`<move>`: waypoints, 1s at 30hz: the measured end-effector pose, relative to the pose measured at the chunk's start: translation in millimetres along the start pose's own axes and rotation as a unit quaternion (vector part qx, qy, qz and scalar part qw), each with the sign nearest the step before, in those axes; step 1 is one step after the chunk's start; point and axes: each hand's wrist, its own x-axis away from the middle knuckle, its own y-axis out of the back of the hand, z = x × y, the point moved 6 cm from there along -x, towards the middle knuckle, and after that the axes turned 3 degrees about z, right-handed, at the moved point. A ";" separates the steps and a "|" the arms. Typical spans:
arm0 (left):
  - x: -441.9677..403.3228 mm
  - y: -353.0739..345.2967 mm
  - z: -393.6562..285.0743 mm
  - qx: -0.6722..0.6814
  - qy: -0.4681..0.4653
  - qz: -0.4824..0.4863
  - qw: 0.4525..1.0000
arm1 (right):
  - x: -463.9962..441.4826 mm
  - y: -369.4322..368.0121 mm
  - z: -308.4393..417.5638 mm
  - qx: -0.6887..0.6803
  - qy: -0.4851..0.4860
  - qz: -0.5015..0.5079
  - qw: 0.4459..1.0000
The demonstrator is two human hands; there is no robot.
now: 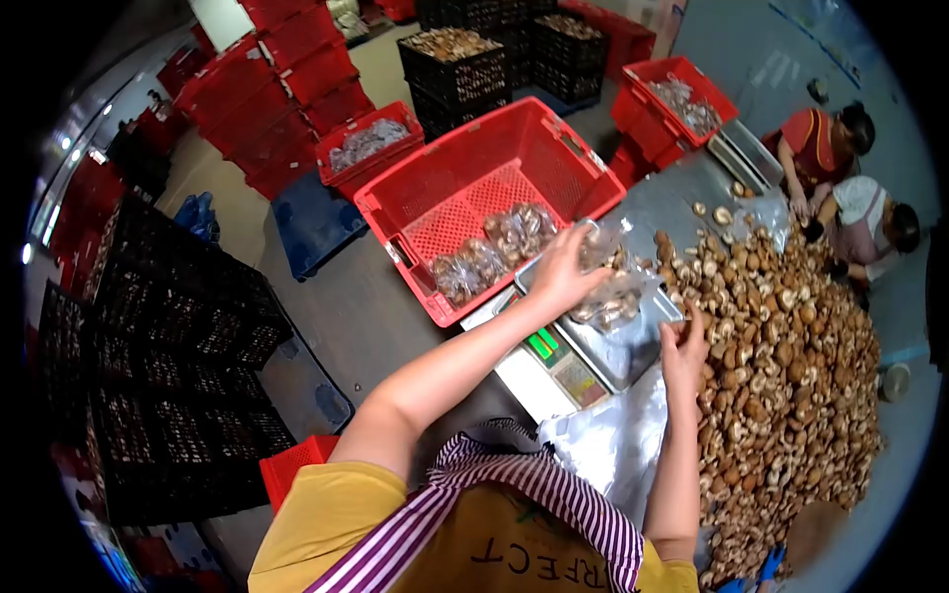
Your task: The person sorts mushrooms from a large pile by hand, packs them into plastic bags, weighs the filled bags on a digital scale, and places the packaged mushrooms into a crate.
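My left hand [568, 272] grips the upper edge of a clear plastic bag of mushrooms [611, 301], which rests on the metal pan [633, 346] of a scale with a green display [543, 344]. Beside the pan's right edge, my right hand [684, 346] has its fingers pressed together; whatever lies between them is too small to name. Beyond the scale stands a red basket [425, 188] with filled mushroom bags [519, 232] at its near side. A large heap of loose mushrooms [781, 366] spreads to my right.
Two co-workers [820, 143] are at the heap's far right. A blue-gloved hand [771, 563] shows at the bottom right. Red crates [237, 94] and black crates [178, 346] are stacked left. A smaller red basket [366, 148] holds plastic bags; black crates [455, 79] stand behind.
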 end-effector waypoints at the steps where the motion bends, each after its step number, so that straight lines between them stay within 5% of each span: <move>1: -16.3 -8.5 -11.2 -0.061 0.004 0.000 0.998 | -17.6 -11.6 14.2 0.048 0.030 0.010 0.998; 5: -50.1 -58.9 11.0 -0.133 0.034 0.031 0.990 | -78.7 -50.9 -10.8 0.074 0.119 0.027 0.990; 9: -64.1 -41.4 -16.3 0.062 -0.039 -0.084 0.994 | -73.6 -11.0 5.3 -0.199 0.032 0.002 0.979; 11: -66.8 -35.0 -7.2 0.348 0.069 -0.029 0.934 | -52.2 0.2 20.8 -0.224 0.070 -0.037 0.971; 18: -51.7 -38.8 58.3 0.380 0.172 0.130 0.899 | -26.3 -5.6 -19.4 -0.263 -0.070 -0.036 0.962; 21: -44.3 -26.6 48.0 0.397 0.152 0.248 0.870 | -15.8 1.7 -13.9 -0.178 -0.066 -0.068 0.979; 23: -34.4 -35.4 56.1 0.413 0.172 0.270 0.853 | -8.1 14.0 54.6 0.086 0.041 -0.177 0.980; 25: -36.4 -25.6 39.0 0.445 0.152 0.300 0.830 | -7.7 9.3 110.1 0.075 0.133 -0.196 0.969; 28: -41.6 -28.3 30.9 0.453 0.149 0.341 0.810 | -29.0 -48.4 138.5 0.031 0.147 -0.024 0.988; 30: -46.0 -29.5 32.5 0.460 0.143 0.333 0.811 | -44.4 -82.2 107.8 0.181 0.090 0.058 0.978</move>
